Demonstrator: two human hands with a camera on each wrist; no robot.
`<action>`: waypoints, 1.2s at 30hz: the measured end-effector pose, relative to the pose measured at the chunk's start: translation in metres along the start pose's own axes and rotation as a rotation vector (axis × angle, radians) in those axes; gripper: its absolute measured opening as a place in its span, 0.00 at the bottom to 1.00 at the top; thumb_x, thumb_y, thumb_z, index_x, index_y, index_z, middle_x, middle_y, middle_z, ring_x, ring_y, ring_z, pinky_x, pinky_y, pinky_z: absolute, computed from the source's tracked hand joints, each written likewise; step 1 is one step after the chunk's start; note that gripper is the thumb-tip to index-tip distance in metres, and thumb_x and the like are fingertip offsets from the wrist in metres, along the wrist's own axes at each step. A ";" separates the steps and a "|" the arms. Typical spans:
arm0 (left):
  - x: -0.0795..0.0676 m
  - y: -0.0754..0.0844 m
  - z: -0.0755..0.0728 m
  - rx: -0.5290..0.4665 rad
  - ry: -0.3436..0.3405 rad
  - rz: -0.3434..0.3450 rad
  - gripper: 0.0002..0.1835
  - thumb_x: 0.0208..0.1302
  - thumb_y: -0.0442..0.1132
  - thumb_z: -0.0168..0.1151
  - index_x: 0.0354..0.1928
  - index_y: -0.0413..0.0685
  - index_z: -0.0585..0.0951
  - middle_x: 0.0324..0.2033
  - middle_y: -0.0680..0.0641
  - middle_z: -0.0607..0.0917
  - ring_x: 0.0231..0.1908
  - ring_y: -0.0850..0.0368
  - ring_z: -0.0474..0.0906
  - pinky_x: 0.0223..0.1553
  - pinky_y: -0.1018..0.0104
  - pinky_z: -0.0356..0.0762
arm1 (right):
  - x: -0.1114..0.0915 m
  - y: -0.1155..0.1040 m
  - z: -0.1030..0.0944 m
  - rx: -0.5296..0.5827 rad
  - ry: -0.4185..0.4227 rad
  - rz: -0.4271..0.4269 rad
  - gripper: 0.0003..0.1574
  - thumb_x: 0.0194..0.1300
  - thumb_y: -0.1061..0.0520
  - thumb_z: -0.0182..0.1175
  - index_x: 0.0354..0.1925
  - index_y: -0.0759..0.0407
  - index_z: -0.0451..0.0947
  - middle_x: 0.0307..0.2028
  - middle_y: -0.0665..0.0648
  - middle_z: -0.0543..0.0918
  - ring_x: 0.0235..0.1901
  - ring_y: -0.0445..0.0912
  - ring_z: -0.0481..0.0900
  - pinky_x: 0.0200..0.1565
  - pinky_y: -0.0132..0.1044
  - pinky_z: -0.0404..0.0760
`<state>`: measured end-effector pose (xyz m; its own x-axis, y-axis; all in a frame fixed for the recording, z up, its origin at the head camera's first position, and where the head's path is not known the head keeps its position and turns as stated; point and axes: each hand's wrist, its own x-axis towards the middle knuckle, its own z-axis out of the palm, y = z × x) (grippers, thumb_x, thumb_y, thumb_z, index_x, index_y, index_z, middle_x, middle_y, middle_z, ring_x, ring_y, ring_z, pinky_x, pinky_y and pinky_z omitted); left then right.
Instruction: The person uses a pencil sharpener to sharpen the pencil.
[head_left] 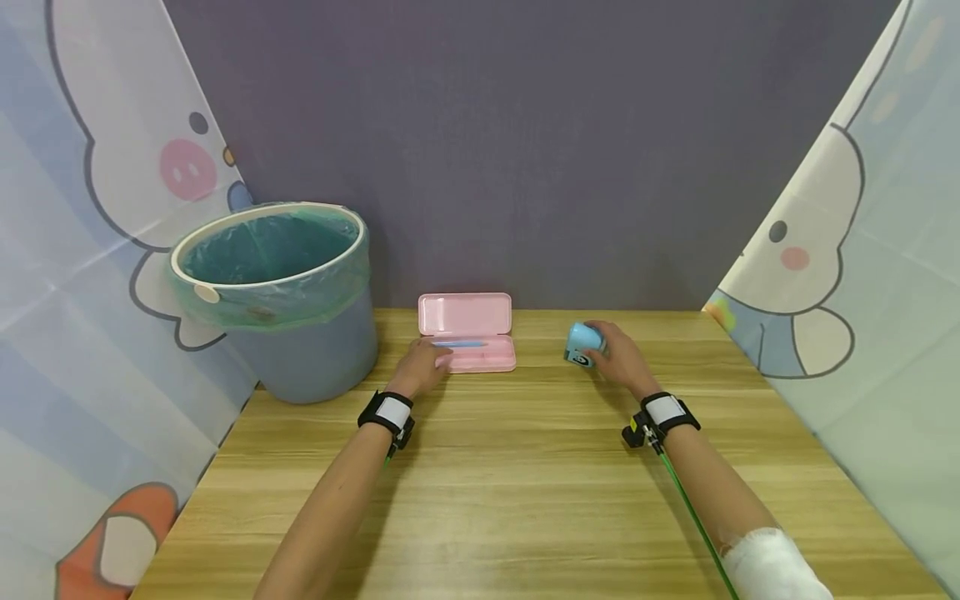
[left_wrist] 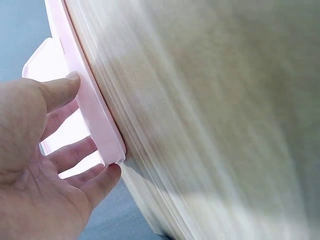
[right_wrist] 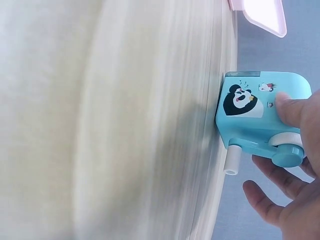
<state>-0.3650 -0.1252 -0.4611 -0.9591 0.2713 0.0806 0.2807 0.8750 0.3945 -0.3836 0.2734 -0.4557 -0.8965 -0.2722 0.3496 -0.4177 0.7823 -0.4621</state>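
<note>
A pink pencil case (head_left: pixel 491 364) lies on the table with its lid (head_left: pixel 465 315) raised at the back. Inside it lies a light blue pencil (head_left: pixel 463 343). My left hand (head_left: pixel 420 367) grips the case's left end. In the left wrist view, the thumb presses the case's near wall (left_wrist: pixel 92 100), with fingers inside and at the end corner. To the right of the case, a light blue crank pencil sharpener (right_wrist: pixel 250 102) with a panda picture stands on the table. My right hand (head_left: pixel 621 360) holds it from its right side, and the thumb lies on its face.
A blue bin (head_left: pixel 315 358) with a plastic liner stands at the left of the wooden table (head_left: pixel 525 475). A dark wall (head_left: pixel 540 167) rises behind the table. Cartoon-printed sheets (head_left: pixel 885 250) flank both sides.
</note>
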 end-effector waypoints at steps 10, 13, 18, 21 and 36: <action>-0.021 -0.001 0.003 0.001 0.002 0.028 0.20 0.75 0.40 0.59 0.65 0.43 0.80 0.64 0.39 0.81 0.76 0.33 0.58 0.75 0.40 0.60 | -0.022 -0.016 0.007 0.005 -0.015 -0.070 0.36 0.68 0.59 0.68 0.70 0.64 0.68 0.63 0.72 0.77 0.56 0.67 0.80 0.54 0.62 0.81; -0.027 0.001 0.002 0.008 -0.006 0.014 0.20 0.75 0.42 0.60 0.65 0.45 0.80 0.67 0.39 0.79 0.76 0.32 0.57 0.70 0.38 0.67 | -0.030 -0.024 0.009 0.032 -0.025 -0.136 0.36 0.67 0.60 0.69 0.69 0.65 0.69 0.61 0.72 0.78 0.55 0.65 0.81 0.52 0.60 0.82; -0.034 0.003 0.002 0.003 -0.002 0.013 0.21 0.75 0.42 0.60 0.65 0.45 0.80 0.69 0.38 0.76 0.76 0.31 0.57 0.67 0.37 0.71 | -0.040 -0.040 0.014 0.068 -0.058 -0.201 0.35 0.66 0.59 0.70 0.68 0.64 0.71 0.59 0.68 0.80 0.51 0.59 0.83 0.47 0.54 0.84; -0.037 0.002 0.002 0.013 0.011 0.034 0.20 0.74 0.41 0.60 0.65 0.44 0.80 0.67 0.36 0.77 0.75 0.31 0.59 0.69 0.38 0.69 | -0.046 -0.052 0.019 0.086 -0.081 -0.223 0.36 0.66 0.58 0.70 0.68 0.62 0.71 0.60 0.65 0.81 0.51 0.56 0.83 0.48 0.51 0.84; -0.049 0.006 -0.003 0.011 -0.004 0.057 0.20 0.72 0.39 0.62 0.63 0.42 0.81 0.64 0.35 0.80 0.74 0.35 0.63 0.77 0.42 0.55 | -0.060 -0.107 0.032 0.174 -0.227 -0.337 0.35 0.68 0.53 0.69 0.70 0.52 0.71 0.66 0.55 0.78 0.65 0.51 0.77 0.64 0.52 0.78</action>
<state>-0.3160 -0.1343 -0.4596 -0.9413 0.3228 0.0988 0.3355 0.8621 0.3797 -0.2902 0.1885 -0.4532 -0.7075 -0.6274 0.3254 -0.6936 0.5279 -0.4902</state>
